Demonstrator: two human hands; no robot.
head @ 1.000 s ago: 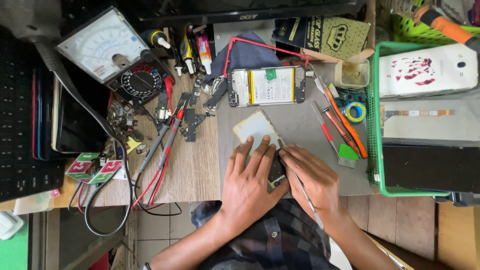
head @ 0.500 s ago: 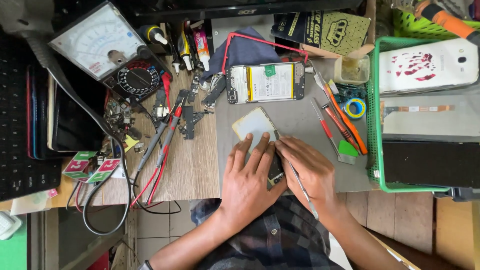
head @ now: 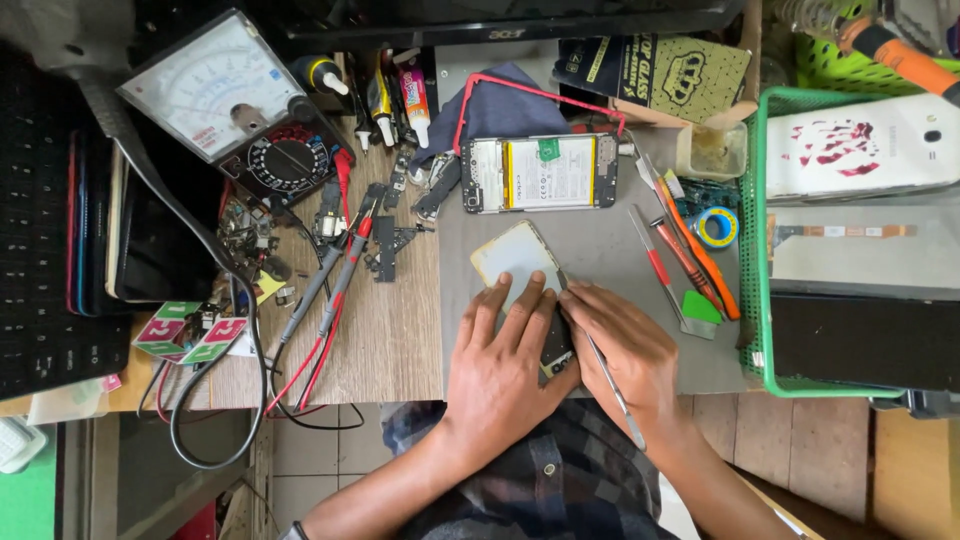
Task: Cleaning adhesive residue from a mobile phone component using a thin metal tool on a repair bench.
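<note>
A green wire basket [head: 752, 240] at the worktop's [head: 390, 340] right edge holds a white phone back cover [head: 860, 150] and flat dark panels. On the grey mat [head: 610, 250] lies an opened phone [head: 540, 172], battery showing. Nearer, the left hand [head: 500, 375] presses flat on a pale phone screen panel [head: 512, 258], fingers spread; the right hand [head: 625, 350] pinches a thin metal tool [head: 612, 385] at its edge.

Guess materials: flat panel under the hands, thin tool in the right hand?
Panel: likely glass or plastic phone screen part; pale, smooth, soft sheen, rounded corners. Thin tool in the right hand: looks like bare metal; slim, grey, bright glint. Left hand presses the panel flat.
</note>
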